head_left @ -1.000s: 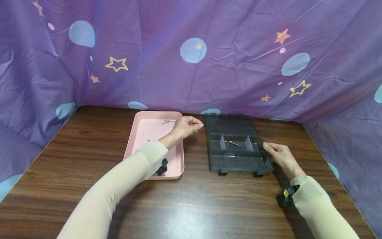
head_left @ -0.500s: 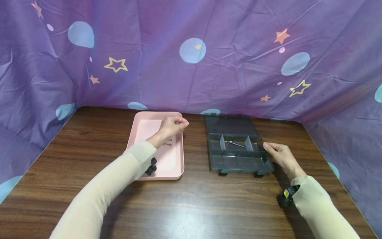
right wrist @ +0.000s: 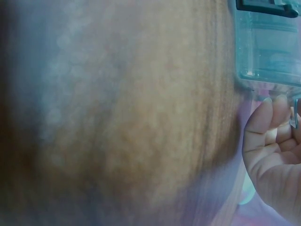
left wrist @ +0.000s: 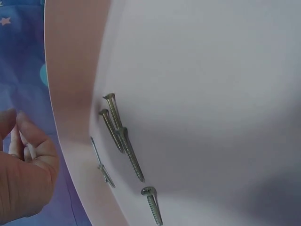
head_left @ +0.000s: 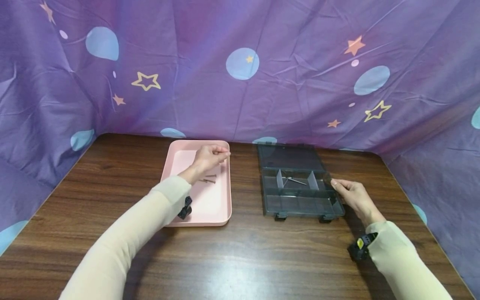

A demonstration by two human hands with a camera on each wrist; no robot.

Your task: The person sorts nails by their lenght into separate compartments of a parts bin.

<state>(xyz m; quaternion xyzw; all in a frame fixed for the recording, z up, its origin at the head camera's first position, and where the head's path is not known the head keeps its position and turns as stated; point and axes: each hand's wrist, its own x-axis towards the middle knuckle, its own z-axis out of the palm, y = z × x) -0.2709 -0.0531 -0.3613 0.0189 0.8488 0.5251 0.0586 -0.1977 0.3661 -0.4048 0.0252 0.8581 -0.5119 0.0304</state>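
Left hand (head_left: 208, 156) hovers over the shallow pink plastic tray (head_left: 221, 208), fingers curled, apparently grasping nothing; loose metal screws (left wrist: 123, 143) lie below. Best pinched singly by the shank. Right hand (head_left: 352, 195) grasps the smoky clear compartment box (head_left: 300, 204) on the bench (head_left: 240, 250).

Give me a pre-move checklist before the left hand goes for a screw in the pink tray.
1. Left hand free: it hovers over the pink plastic tray, fingers curled; whether it holds anything: cannot tell.
2. Screws reachable: several metal screws lie loose on the tray floor near one wall: ok.
3. Screws separated: three overlap in a cluster, so a single pick may drag a neighbour: not ok.
4. Grey transparent compartment box open, lid laid flat behind: ok.
5. Box steadied: right hand holds its right edge: ok.
6. Middle compartment has room: one screw inside: ok.
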